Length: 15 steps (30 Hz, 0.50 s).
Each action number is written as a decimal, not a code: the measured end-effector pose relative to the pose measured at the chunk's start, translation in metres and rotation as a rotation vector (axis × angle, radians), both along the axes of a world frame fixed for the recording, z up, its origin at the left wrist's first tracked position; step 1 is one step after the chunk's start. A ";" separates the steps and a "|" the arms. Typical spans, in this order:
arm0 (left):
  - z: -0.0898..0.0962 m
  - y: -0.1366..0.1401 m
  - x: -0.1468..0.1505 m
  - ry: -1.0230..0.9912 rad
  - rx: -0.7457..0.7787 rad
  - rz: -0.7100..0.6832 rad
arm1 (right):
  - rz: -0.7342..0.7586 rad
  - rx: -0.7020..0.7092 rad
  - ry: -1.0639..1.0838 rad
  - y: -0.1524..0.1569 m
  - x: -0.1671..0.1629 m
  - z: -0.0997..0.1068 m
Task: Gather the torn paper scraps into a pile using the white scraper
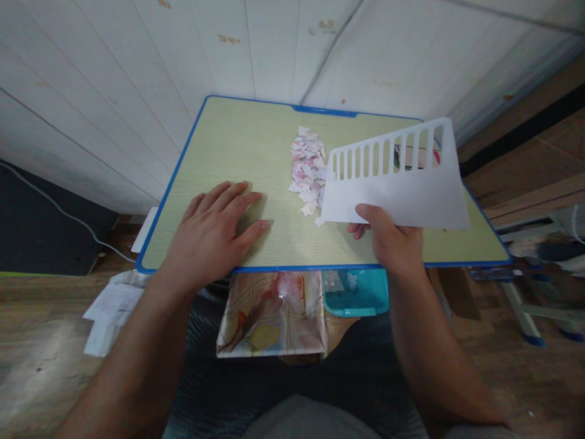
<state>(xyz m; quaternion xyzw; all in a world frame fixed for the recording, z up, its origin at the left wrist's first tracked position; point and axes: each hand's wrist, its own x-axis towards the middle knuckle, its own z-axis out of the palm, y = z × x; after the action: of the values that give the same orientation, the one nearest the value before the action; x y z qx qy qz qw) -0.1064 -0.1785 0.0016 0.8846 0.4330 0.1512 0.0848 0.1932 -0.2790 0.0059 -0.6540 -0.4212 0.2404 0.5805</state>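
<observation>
A heap of torn paper scraps (307,167), white and pinkish, lies in a narrow strip near the middle of the pale yellow tabletop (242,134). My right hand (386,238) grips the lower edge of a white plastic panel (397,198), thumb on top. A row of long slots runs along the panel's far side. Its left end stands close against the scraps, hiding some of them. On the table's left half rests my left hand (219,225), palm down with fingers spread, holding nothing.
Below the table's front edge are a patterned open box (274,350) and a turquoise bin (356,312) with paper bits in it. A white panelled wall (274,55) stands behind the table. White papers (112,311) lie low at the left. A dark-and-red object (415,158) shows through the slots.
</observation>
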 end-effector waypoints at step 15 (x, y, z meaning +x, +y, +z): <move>-0.001 0.003 -0.002 -0.012 -0.017 -0.004 | -0.102 0.015 0.179 0.001 0.007 0.000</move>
<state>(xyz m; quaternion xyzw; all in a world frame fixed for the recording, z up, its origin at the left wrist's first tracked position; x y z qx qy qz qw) -0.1081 -0.1757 0.0003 0.8837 0.4321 0.1528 0.0952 0.2002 -0.2777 0.0058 -0.6461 -0.3358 0.2646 0.6322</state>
